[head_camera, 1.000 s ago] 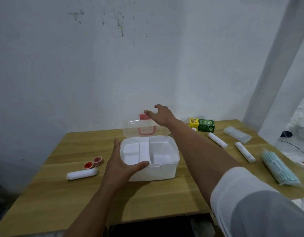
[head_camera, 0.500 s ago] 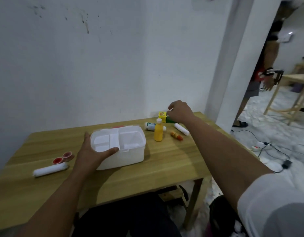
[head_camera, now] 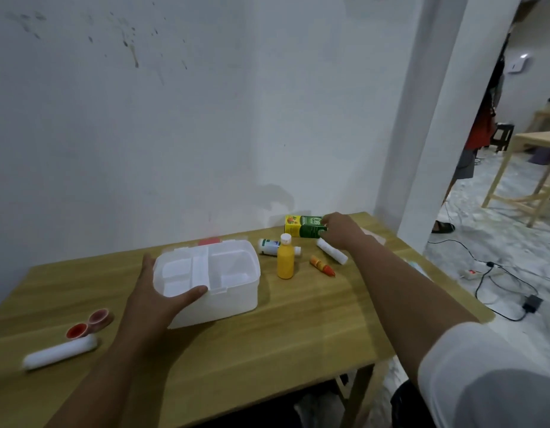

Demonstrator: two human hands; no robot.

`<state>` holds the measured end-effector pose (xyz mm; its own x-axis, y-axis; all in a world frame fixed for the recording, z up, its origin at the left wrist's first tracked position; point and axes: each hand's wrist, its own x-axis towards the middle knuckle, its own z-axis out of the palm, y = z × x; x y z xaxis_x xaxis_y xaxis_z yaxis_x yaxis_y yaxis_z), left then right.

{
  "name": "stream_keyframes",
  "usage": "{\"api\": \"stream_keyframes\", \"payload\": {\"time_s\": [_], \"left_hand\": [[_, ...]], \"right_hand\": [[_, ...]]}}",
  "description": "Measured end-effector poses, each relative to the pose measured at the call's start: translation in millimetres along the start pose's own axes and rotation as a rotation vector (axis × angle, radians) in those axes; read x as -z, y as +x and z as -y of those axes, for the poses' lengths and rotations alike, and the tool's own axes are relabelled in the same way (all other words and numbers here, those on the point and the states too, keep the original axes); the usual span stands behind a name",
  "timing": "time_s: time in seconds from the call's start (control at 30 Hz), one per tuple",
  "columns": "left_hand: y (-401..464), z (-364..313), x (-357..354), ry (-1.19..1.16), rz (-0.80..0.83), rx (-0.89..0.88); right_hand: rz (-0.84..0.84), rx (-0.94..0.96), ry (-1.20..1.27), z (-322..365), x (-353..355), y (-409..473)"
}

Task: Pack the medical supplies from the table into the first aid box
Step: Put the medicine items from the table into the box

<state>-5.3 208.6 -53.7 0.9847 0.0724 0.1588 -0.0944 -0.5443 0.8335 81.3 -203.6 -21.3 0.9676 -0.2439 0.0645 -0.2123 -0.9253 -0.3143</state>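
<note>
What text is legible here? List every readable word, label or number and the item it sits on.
"OB": large white letters on the green and yellow cardboard carton at the right hand; its smaller print is too blurred to read.
White lying bottle: label unreadable.
Small orange tube: markings unreadable.
Nothing else shows text.

I can read one marking only. The green and yellow carton [head_camera: 304,226] at the far edge of the table carries large white letters on its green top face; I read them as "OB", though the print is blurred and I cannot confirm it. Smaller white lines on the same face are too fine to read. The white bottle [head_camera: 269,246] lying on its side bears a green and blue label; its text is illegible to me.
</note>
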Motion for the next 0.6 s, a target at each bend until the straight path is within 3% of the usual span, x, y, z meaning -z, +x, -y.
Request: {"api": "stream_keyframes", "payload": {"time_s": [0.33, 0.6], "left_hand": [[33, 9, 3, -0.017, 0.142, -0.056], [22, 16, 13, -0.004, 0.223, -0.064]], "right_hand": [[0.198, 0.017, -0.172, -2, -33, 107], [0.017, 0.084, -0.107, 22, 15, 75]]}}
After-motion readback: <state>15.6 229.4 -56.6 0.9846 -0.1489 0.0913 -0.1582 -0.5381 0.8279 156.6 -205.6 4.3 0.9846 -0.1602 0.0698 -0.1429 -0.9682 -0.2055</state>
